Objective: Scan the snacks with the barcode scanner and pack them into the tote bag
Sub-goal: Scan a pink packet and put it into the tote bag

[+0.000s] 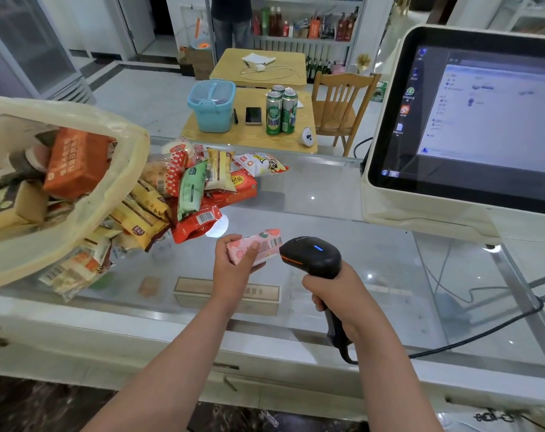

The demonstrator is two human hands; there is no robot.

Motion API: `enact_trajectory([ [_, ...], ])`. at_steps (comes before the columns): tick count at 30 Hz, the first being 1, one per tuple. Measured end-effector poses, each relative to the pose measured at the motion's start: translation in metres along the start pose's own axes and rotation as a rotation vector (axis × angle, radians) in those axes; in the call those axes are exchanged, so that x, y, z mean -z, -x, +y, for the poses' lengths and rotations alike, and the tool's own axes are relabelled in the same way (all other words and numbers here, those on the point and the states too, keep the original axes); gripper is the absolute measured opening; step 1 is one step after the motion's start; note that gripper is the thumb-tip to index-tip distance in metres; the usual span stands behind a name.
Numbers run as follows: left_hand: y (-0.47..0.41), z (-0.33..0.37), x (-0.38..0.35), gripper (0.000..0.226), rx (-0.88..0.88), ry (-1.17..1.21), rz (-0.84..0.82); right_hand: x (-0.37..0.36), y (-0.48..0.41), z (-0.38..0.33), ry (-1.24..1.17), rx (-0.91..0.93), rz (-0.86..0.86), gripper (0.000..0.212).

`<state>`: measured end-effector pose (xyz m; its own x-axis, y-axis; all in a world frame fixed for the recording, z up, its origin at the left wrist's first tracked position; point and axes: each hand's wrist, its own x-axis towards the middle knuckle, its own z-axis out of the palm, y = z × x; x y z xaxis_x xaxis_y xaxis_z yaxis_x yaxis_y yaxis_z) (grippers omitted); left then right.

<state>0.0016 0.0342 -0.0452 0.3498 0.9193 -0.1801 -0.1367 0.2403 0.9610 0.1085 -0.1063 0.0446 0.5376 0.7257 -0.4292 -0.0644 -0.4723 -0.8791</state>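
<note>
Sagging open well to the left of both hands, the tote bag (21,260) lies on its side on the glass table (374,238), its mouth turned toward the middle. An orange box (74,163) and other packets sit inside it. Between the bag and the left hand, and a little beyond it, the loose snacks (196,188) lie in a heap on the table: yellow, green, red and white wrappers overlapping one another, some with barcodes facing up.

The left hand (233,263) is raised above the table and pinches a pink packet (258,246), thumb across its front and fingers behind, with the barcode end pointing toward the right hand. Just right of that, the barcode scanner (311,255) is aimed at the packet's barcode with a blue light showing on top. Its nose seems to sit right at the packet's edge, though whether the two touch is unclear. The right hand (336,297) is wrapped round the scanner's handle, and a dark cable (483,332) runs from it off to the right. Beyond and right of the right hand, a lit screen (470,120) stands on the table.
</note>
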Motion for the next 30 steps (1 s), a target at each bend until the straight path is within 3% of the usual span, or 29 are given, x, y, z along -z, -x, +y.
enact_trajectory([
  [10,0.000,-0.001,0.000,0.031,-0.004,-0.019,-0.001,-0.002,-0.005,0.009,0.052,0.023,0.047,0.018],
  [18,0.007,0.002,0.000,0.033,0.029,-0.013,0.045,-0.018,-0.025,0.021,0.196,0.065,0.191,0.047],
  [26,0.023,0.014,0.016,0.036,0.200,0.197,0.145,-0.034,-0.023,0.032,0.259,-0.008,0.266,0.043],
  [30,0.030,0.040,0.036,0.032,0.149,0.208,0.114,-0.048,-0.021,0.026,0.344,-0.027,0.364,0.047],
])
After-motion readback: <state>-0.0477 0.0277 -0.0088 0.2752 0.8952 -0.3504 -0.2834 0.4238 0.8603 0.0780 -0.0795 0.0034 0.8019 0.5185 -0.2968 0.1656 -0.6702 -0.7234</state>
